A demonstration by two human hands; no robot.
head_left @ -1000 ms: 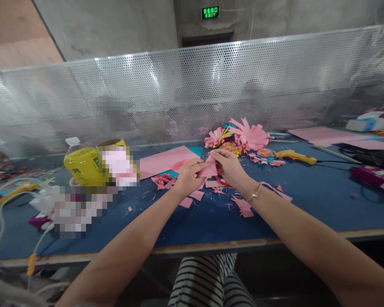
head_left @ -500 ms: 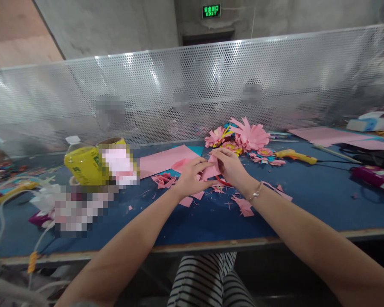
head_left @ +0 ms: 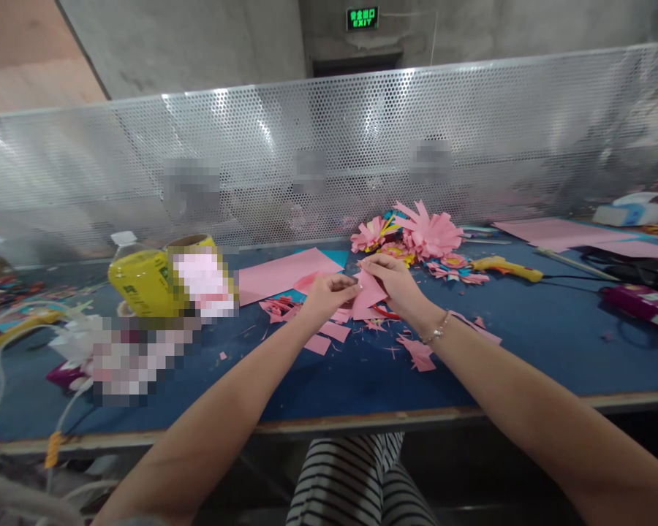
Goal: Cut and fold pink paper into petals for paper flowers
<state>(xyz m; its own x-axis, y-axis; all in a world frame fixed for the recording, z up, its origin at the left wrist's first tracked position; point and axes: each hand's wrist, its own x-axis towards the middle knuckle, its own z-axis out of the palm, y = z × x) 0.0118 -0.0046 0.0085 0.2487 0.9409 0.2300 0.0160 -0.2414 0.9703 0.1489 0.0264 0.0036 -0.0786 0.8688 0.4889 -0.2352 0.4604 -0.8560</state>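
Note:
Between my hands is a small folded piece of pink paper (head_left: 369, 295) above the blue tabletop. My right hand (head_left: 398, 283) pinches its upper edge with thumb and fingers. At the paper's left edge, my left hand (head_left: 332, 296) has its fingertips pressed together on it. Pink scraps (head_left: 318, 344) lie below my left hand, and a torn pink scrap (head_left: 418, 353) lies below my right wrist. Part of a red object (head_left: 387, 313), mostly hidden, shows beneath the paper. A large pink sheet (head_left: 277, 276) lies behind my left hand.
Paper flowers (head_left: 428, 232) and a yellow glue gun (head_left: 507, 267) are behind and right of my hands. A yellow-wrapped bottle (head_left: 145, 281) stands at left. A perforated metal screen (head_left: 285, 146) runs along the back. Purple device (head_left: 644, 307) at right.
The fingers of my left hand have closed from a spread pose to a pinch at the paper's left edge. More of the pink piece shows. My right hand has barely moved.

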